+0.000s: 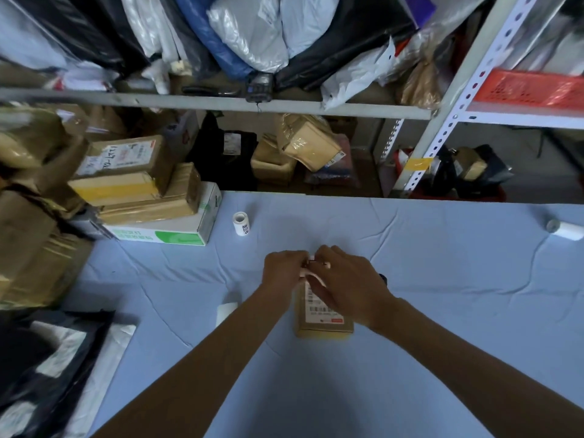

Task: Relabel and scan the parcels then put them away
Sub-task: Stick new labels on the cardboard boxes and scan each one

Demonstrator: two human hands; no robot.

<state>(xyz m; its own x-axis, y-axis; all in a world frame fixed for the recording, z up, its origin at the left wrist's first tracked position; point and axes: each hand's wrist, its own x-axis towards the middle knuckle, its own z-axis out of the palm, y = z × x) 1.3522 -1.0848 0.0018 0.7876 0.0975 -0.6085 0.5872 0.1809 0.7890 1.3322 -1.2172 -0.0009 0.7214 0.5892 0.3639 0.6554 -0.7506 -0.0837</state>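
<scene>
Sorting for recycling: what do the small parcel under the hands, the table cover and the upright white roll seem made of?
Parcel: matte brown cardboard, by its colour and box edges, with a white paper label. Table cover: light blue cloth, matte, with soft creases. Roll: probably white label paper, wound, with print on its side.

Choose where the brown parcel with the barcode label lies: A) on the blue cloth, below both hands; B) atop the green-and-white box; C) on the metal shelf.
A: the brown parcel sits on the blue cloth, partly under the left hand and right hand, which together pinch a small pale object.
</scene>
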